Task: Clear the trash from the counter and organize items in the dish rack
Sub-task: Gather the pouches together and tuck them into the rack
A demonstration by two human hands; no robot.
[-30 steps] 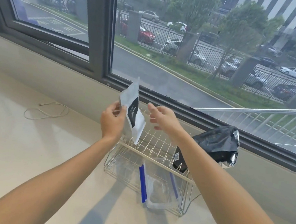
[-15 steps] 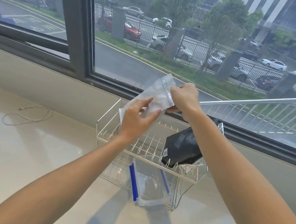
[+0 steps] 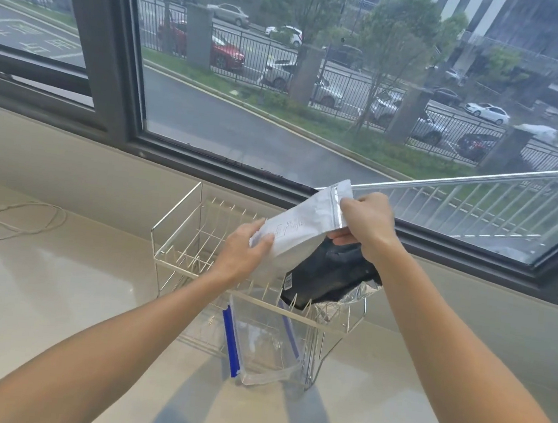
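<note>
I hold a white zip pouch point(image 3: 303, 227) tilted above a wire dish rack point(image 3: 179, 225) on the counter. My left hand point(image 3: 244, 252) grips the pouch's lower end. My right hand point(image 3: 367, 222) pinches its silver zip-seal top. Under the pouch, a black foil bag point(image 3: 329, 278) lies on the rack's upper tier at the right, with crumpled silver lining showing. A clear plastic container with blue side strips point(image 3: 258, 343) sits in the rack's lower level, partly sticking out at the front.
A thin pale cord point(image 3: 14, 223) lies looped on the beige counter point(image 3: 55, 291) at the left. A dark-framed window point(image 3: 125, 91) runs along the back wall just behind the rack.
My right hand took hold of the pouch's top. The pouch turned from upright in my left hand to a slanted hold in both hands and moved right, over the black bag.
</note>
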